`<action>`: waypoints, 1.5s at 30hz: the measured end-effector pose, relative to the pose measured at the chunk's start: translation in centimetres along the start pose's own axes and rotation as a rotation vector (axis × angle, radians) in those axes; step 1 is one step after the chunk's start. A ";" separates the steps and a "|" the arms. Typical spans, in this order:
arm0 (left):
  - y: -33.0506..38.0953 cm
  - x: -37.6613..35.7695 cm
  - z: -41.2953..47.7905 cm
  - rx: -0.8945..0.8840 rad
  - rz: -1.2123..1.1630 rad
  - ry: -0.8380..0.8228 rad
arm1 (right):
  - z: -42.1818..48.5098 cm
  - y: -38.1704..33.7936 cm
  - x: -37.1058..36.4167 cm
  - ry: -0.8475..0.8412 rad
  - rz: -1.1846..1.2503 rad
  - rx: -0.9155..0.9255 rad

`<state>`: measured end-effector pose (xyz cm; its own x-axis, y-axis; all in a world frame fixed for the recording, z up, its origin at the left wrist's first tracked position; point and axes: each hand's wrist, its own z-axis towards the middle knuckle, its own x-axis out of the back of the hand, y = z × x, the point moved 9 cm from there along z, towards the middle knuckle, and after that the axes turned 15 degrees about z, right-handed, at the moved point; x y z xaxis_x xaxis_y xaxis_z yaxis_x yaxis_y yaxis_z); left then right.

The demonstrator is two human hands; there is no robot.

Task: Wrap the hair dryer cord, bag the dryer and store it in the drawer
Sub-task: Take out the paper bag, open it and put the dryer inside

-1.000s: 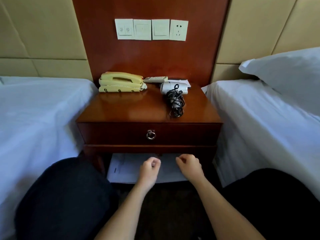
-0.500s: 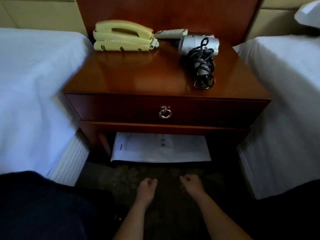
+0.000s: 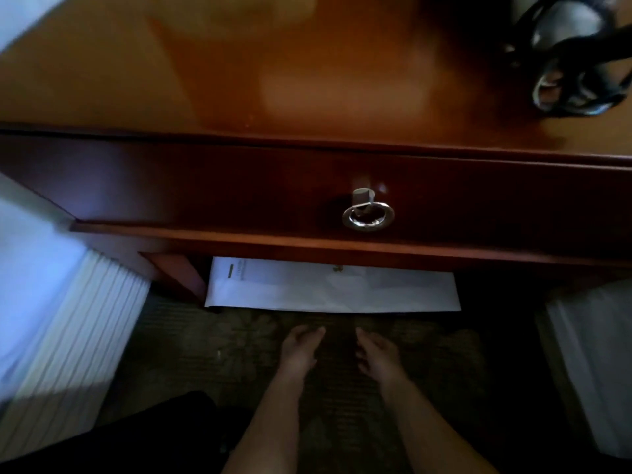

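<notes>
while both hands hover low over the dark patterned carpet (image 3: pixel 212 347), the left hand (image 3: pixel 298 350) and the right hand (image 3: pixel 378 354) are loosely open with fingers half spread, holding nothing and a little apart from each other. at twelve o'clock from them a white paper sheet (image 3: pixel 333 289) lies on the floor under the nightstand (image 3: pixel 273 80), its near edge just beyond the fingertips. above it the drawer (image 3: pixel 205 189) is closed, its metal ring pull (image 3: pixel 368 216) hanging slightly right of centre. the hair dryer (image 3: pixel 567 18) sits on the nightstand top at about one o'clock, cut off by the frame edge and blurred, with what seems to be its black cord (image 3: pixel 581 77) bunched in loops over and in front of it. white bedding (image 3: pixel 37 285) flanks the nightstand at nine o'clock, and a white bed skirt (image 3: pixel 595 364) at three o'clock. a dark-clothed knee (image 3: pixel 119 436) fills the seven o'clock corner.
</notes>
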<state>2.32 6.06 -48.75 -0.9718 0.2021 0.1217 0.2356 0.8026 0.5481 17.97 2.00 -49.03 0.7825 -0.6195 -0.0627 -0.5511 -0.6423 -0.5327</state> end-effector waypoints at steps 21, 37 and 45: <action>1.8 -0.1 -2.1 -0.024 -0.580 0.143 | -0.6 -0.8 -3.2 -0.120 0.512 -0.053; 8.1 7.2 -17.7 -0.421 -0.754 0.277 | -18.4 -8.1 -2.2 -0.142 0.502 0.460; 11.9 10.2 -29.2 -0.661 -0.758 0.254 | -29.9 -11.6 -1.2 -0.160 0.241 0.697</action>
<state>-5.16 1.35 -16.84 -0.8542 -0.4134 -0.3153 -0.4184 0.1866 0.8889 14.73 -3.29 -17.59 0.7257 -0.5990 -0.3385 -0.4429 -0.0302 -0.8961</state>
